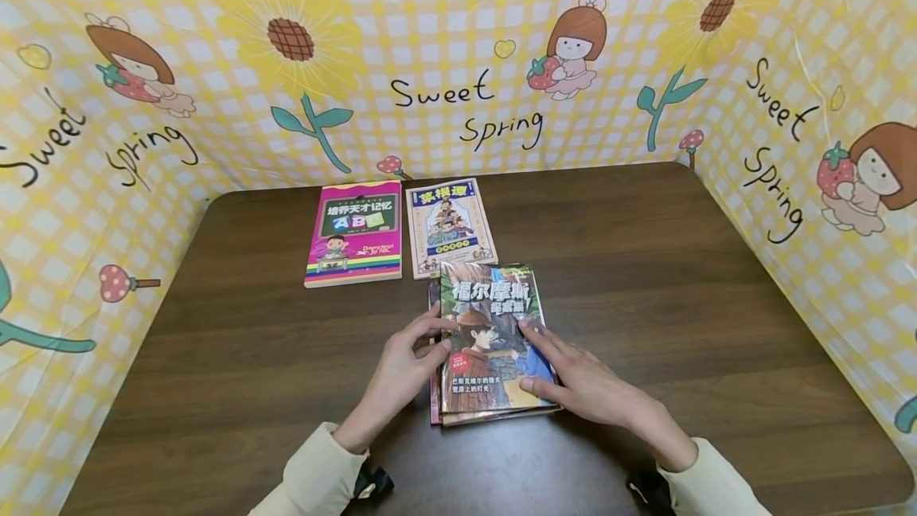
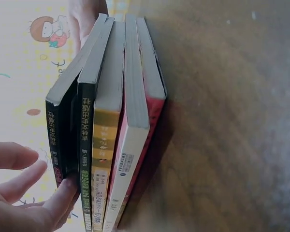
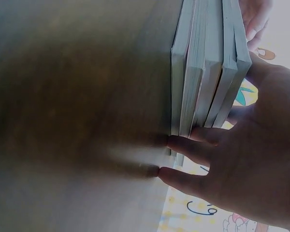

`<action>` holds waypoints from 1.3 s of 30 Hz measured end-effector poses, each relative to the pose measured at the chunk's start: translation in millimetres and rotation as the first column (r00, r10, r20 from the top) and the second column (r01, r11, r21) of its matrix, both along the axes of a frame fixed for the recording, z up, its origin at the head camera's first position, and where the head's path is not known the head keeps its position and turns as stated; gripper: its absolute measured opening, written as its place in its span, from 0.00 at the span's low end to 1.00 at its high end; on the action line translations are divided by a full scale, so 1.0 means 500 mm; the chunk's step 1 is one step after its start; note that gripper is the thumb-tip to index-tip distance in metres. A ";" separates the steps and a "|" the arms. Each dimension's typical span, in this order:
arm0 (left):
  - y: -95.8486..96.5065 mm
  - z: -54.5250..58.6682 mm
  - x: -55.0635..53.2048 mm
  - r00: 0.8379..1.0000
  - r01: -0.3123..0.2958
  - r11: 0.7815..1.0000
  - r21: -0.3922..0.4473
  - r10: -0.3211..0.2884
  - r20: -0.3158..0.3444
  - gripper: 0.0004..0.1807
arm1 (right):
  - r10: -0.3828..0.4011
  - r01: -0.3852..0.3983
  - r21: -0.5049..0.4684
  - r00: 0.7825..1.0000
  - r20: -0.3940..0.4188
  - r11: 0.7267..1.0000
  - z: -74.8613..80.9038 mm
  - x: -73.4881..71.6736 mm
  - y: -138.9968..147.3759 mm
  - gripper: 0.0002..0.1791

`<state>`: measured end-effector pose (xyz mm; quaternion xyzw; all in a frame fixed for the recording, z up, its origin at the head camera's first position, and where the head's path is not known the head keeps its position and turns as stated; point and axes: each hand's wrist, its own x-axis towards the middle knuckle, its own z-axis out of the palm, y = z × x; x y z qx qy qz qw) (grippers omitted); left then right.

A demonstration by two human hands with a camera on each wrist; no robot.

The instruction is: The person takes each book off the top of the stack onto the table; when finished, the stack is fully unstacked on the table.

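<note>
A stack of several books stands in the middle of the table. Its top book (image 1: 489, 341) has a cartoon detective in a brown hat on the cover. At the spine side is my left hand (image 1: 404, 361), thumb and forefinger at the cover's left edge. In the left wrist view one finger (image 2: 63, 198) touches the spines, and a narrow gap parts the top book from the second. My right hand (image 1: 591, 381) lies along the right edge, thumb over the cover. Its fairly straight fingers (image 3: 188, 149) touch the stack's side in the right wrist view.
Behind the stack, a pink book (image 1: 354, 233) and a pale comic-covered book (image 1: 451, 229) lie flat side by side. The lower edge of the pale one meets the stack's top. A yellow checked cloth (image 1: 444, 38) walls the brown table (image 1: 645, 277) behind and at both sides.
</note>
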<state>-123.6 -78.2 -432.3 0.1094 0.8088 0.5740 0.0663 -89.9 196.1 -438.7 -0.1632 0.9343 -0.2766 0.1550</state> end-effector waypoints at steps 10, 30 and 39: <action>0.003 -0.005 -0.008 0.996 -0.088 0.989 0.121 0.083 0.045 0.11 | 0.006 -0.006 -0.007 1.000 -0.015 1.000 -0.004 0.000 0.000 0.44; 0.029 0.020 -0.007 0.993 -0.005 0.997 0.078 -0.005 0.121 0.12 | 0.009 -0.010 -0.017 1.000 -0.024 1.000 -0.004 0.001 0.002 0.43; 0.011 -0.014 -0.008 0.992 0.034 0.999 0.036 -0.038 0.123 0.15 | 0.010 -0.010 -0.016 1.000 -0.018 1.000 -0.003 0.001 0.000 0.43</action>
